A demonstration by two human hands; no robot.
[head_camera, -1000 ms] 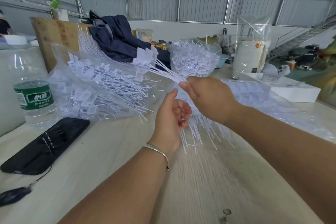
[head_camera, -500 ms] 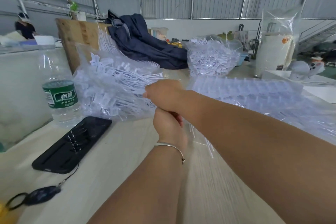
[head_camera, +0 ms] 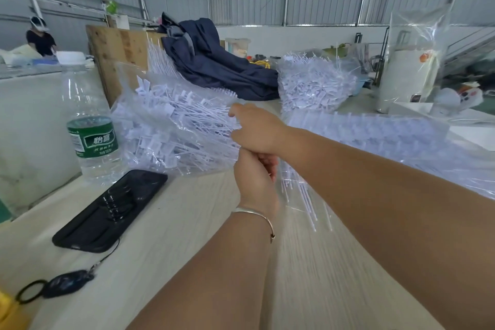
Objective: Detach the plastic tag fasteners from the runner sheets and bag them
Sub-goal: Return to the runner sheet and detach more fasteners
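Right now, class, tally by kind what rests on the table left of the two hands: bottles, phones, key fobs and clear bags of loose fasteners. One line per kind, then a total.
Water bottle: 1
Black phone: 1
Key fob: 1
Clear bag of loose fasteners: 1
Total: 4

Bright diffuse daylight, wide-angle distortion

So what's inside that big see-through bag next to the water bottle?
The clear bag is stuffed with loose white plastic tag fasteners, flat heads and thin stems jumbled together. The right hand reaches into its opening, hiding what the fingers hold. The bag's bottom is buried from sight.
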